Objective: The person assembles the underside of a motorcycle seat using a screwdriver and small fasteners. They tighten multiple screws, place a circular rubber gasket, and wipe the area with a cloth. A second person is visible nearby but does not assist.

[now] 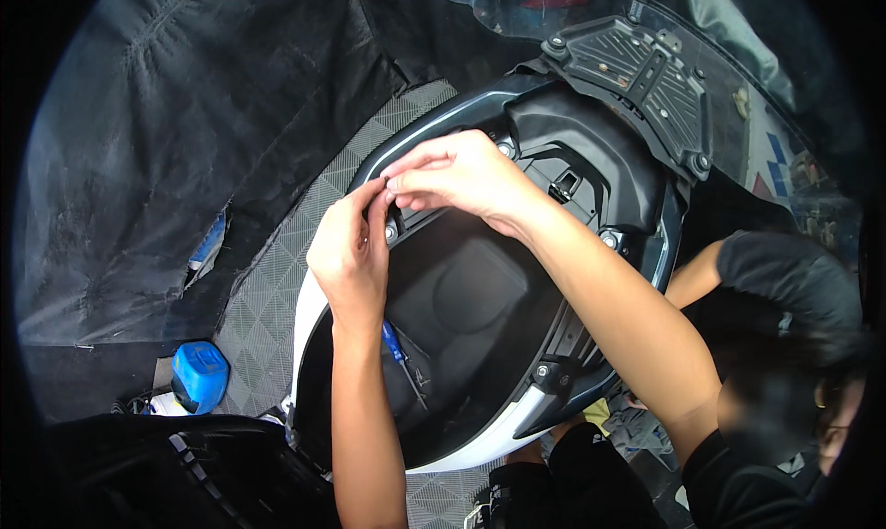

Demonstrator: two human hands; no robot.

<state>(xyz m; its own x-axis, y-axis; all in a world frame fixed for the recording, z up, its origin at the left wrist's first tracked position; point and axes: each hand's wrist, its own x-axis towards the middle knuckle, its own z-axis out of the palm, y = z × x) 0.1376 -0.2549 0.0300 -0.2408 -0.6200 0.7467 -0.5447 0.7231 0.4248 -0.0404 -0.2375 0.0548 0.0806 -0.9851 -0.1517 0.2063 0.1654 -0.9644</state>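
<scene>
— Looking down in the head view, where are the two hands found?

— They are held over the far left part of the scooter's black storage well (pixel 484 294). The left hand (pixel 353 257) is raised on the left; the right hand (pixel 466 180) is extended across from the right, and the fingertips of both are joined.

— How is the grip formed?

— By thumb and fingers, pressed in on each hand. A small dark piece (pixel 387 182) is pinched where the tips meet, above the well's far left edge. It is mostly hidden, so its kind cannot be told.

— What is seen inside the well?

— A blue-handled screwdriver (pixel 393 343) is laid there, just right of the left forearm.

— And around it?

— A dark rack (pixel 637 90) is mounted at the far right. A blue container (pixel 200 372) is placed on the left, near a black sheet (pixel 157 169) that is torn in one spot. At the right, another person's dark sleeve (pixel 796 270) is seen beside the scooter.
</scene>
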